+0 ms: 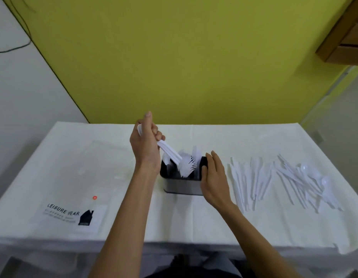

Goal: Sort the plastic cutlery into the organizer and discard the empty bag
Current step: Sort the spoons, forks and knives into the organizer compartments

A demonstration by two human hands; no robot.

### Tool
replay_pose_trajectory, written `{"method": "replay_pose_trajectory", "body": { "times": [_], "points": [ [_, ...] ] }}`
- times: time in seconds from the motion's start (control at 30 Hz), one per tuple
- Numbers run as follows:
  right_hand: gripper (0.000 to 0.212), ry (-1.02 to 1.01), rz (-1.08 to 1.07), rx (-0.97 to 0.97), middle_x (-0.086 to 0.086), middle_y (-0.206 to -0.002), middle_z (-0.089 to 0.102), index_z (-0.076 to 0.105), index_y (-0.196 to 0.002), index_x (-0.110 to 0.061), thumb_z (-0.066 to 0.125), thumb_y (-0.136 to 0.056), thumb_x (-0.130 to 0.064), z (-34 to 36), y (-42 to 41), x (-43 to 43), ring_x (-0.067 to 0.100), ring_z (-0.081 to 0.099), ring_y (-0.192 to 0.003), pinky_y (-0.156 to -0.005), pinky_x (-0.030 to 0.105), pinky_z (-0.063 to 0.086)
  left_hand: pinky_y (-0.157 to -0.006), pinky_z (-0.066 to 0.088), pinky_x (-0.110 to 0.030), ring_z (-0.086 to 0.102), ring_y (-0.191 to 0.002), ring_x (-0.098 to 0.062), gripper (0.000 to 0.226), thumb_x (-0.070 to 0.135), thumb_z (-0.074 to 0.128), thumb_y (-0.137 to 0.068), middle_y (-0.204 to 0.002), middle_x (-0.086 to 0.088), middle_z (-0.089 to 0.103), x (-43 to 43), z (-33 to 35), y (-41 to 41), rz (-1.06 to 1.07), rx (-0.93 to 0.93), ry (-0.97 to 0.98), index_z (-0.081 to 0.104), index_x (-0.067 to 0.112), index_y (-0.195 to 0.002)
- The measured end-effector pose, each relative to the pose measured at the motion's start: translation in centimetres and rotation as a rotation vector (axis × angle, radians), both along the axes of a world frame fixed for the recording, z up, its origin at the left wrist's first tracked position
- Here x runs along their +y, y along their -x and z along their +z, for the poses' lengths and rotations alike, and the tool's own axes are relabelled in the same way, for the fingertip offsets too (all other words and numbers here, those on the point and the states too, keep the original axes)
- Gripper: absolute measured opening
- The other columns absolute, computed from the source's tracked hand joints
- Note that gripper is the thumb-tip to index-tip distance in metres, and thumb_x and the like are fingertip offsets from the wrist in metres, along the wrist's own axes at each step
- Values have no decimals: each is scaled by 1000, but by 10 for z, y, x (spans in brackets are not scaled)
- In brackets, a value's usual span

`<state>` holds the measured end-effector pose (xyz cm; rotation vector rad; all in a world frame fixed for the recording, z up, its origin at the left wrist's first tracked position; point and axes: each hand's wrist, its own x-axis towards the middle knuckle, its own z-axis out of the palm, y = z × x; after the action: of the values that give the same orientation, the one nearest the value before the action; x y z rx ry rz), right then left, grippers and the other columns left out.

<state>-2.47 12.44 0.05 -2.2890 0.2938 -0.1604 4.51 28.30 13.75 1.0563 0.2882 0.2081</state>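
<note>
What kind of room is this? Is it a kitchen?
Probably a plain indoor room with a sorting table, not clearly a kitchen. A table under a white cloth stands against a yellow-green wall, a brown wooden cabinet shows at the upper right, and white plastic cutlery lies on the cloth.

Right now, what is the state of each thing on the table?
Left hand: grips fork bundle, tines down in organizer.
Right hand: rests on organizer's right end, fingers straight.
Organizer: upright, partly filled.
Bag: flat on table, apparently empty.
Loose cutlery: lying on table, right of organizer.
</note>
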Motion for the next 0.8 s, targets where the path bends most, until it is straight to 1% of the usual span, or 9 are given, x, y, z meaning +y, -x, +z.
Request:
{"method": "replay_pose_trajectory", "body": {
  "times": [0.13,0.33,0.43,0.5,0.57,0.63,0.67,0.73,0.8],
  "points": [
    [48,30,29,17,-5,-164,18,29,-154,-18,30,-108,-30,0,1,1,10,13,-151,-116,21,12,-57,35,-31,32,-50,-14,37,29,62,-96,-58,6,37,26,-19,2,74,29,-56,41,21,-66],
    [47,97,23,-8,-1,-163,22,31,-153,-16,30,-108,-29,-1,2,2,15,18,-150,-114,21,15,-56,36,-29,36,-51,-13,35,29,63,-97,-57,7,43,24,-44,4,53,69,-98,49,20,-67],
    [47,101,30,-21,-1,-161,24,32,-152,-16,31,-108,-29,-2,2,2,16,22,-148,-113,24,21,-57,40,-28,41,-51,-12,32,34,63,-97,-58,6,48,18,-63,3,52,97,-208,52,17,-72],
    [47,106,41,-29,-1,-161,25,32,-152,-16,32,-108,-29,-2,2,2,16,24,-147,-111,23,22,-60,44,-28,48,-54,-12,34,41,63,-95,-61,7,54,16,-75,3,47,98,-320,54,18,-73],
    [46,116,42,-39,-1,-160,26,33,-152,-16,32,-107,-29,-3,1,1,16,26,-146,-109,22,23,-71,48,-31,59,-71,-14,31,47,59,-96,-77,8,64,12,-88,4,14,64,-478,59,23,-76],
    [46,123,38,-44,-1,-159,27,33,-152,-16,32,-108,-29,-3,2,1,16,27,-145,-108,21,23,-84,47,-34,61,-96,-15,29,49,51,-99,-101,3,66,8,-103,10,-31,19,-729,66,26,-89],
    [46,123,36,-48,-1,-159,27,33,-152,-16,32,-108,-29,-3,2,1,15,28,-145,-107,20,24,-88,47,-40,59,-104,-18,37,53,44,-99,-109,2,66,7,-112,13,-59,11,-869,67,25,-97],
    [46,118,32,-57,-1,-158,28,34,-151,-15,32,-107,-28,-2,2,2,15,29,-143,-106,19,24,-96,46,-49,56,-115,-26,57,65,30,-97,-120,-2,65,7,-123,21,-146,80,-1091,64,24,-115],
    [45,107,33,-69,-1,-157,29,34,-151,-15,33,-107,-27,-1,1,3,15,30,-143,-106,19,24,-107,37,-53,47,-128,-31,63,66,30,-96,-135,-7,59,10,-124,23,-227,171,-1196,54,21,-134]
  ]
}}
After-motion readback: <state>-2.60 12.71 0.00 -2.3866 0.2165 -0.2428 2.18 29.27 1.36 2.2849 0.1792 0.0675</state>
